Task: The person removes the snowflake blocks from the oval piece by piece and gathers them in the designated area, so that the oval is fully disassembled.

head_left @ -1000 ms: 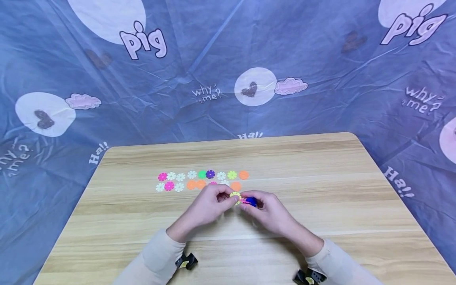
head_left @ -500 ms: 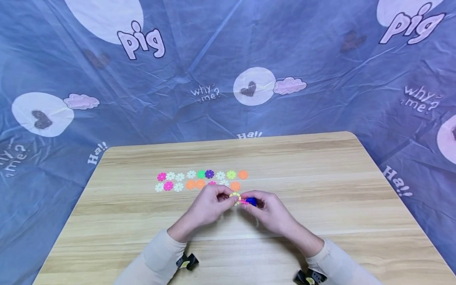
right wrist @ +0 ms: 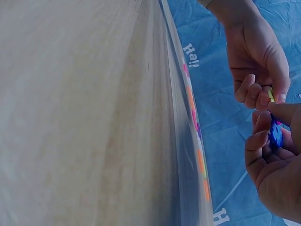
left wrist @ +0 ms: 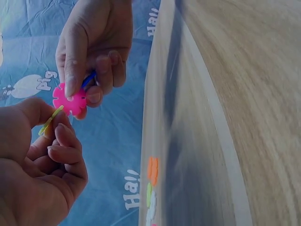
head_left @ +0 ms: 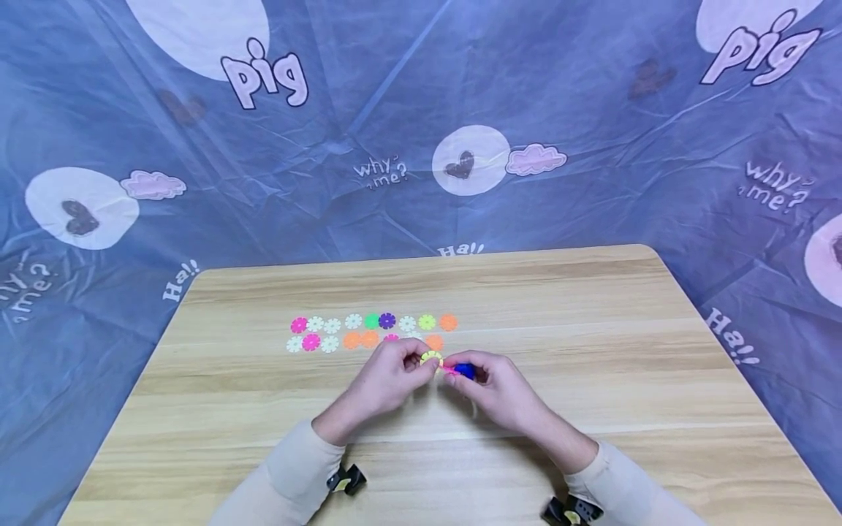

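Observation:
Between thumb and fingers my left hand (head_left: 388,376) pinches a yellow notched plastic disc (head_left: 430,357). In the left wrist view that yellow disc (left wrist: 50,121) stands nearly edge-on and meets the rim of a pink notched disc (left wrist: 63,98). My right hand (head_left: 503,391) grips the pink disc, its thumb flat over the disc's face. A blue notched disc (head_left: 465,370) sits against the pink one, partly covered by the right fingers. From the right wrist the blue disc (right wrist: 276,134) shows inside the curled fingers. How deeply the yellow and pink notches engage cannot be seen.
Two rows of notched discs lie beyond the hands on the wooden table (head_left: 592,314), among them a purple disc (head_left: 387,321), a green disc (head_left: 372,321) and an orange disc (head_left: 449,322). My left hand hides part of the nearer row. A blue printed cloth (head_left: 395,95) hangs behind.
The yellow disc has tilted and shifted slightly left and up against the pink disc. Both hands keep their hold in nearly the same place; the discs on the table stay put.

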Tool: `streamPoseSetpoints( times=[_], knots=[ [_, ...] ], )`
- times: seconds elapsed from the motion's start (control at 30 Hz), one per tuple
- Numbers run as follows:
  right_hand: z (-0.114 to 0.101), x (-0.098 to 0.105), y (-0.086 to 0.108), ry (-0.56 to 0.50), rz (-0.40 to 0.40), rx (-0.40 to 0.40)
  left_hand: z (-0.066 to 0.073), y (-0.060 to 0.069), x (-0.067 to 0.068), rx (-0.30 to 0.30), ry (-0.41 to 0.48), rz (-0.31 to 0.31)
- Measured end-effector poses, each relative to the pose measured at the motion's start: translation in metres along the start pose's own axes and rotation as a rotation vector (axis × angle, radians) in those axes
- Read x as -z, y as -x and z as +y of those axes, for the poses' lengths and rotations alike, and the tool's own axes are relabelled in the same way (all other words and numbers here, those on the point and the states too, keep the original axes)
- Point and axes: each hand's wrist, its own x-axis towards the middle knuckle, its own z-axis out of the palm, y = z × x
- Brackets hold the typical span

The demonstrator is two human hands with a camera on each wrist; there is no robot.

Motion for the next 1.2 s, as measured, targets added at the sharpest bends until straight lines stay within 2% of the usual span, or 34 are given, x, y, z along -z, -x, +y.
streamPoseSetpoints(
  times=[0.13,0.27,0.37,0.57,0.67,0.8,0.9,1.2],
  knots=[
    [0.001,0.001,0.0,0.011,0.017,-0.012,-0.003,-0.005,0.001,0.021,0.02,0.028],
    [0.002,0.002,0.0,0.021,0.03,-0.02,-0.007,-0.009,0.005,0.029,0.084,0.05],
    [0.003,0.002,0.001,0.019,0.032,-0.029,-0.009,-0.013,0.006,0.028,0.085,0.07],
    [0.003,0.003,0.002,0.024,0.021,-0.028,-0.01,-0.024,0.005,0.052,-0.061,0.096],
    [0.003,0.004,0.003,0.015,0.01,-0.031,-0.009,-0.031,0.002,0.062,-0.144,0.077],
    [0.003,0.004,0.004,-0.003,-0.007,-0.035,-0.01,-0.045,-0.003,0.043,-0.238,0.046],
    [0.003,0.005,0.005,-0.009,-0.015,-0.033,-0.01,-0.054,-0.006,0.037,-0.27,0.029],
    [0.003,0.008,0.006,0.022,-0.008,0.005,-0.008,-0.073,-0.012,0.091,-0.344,-0.038]
  ],
)
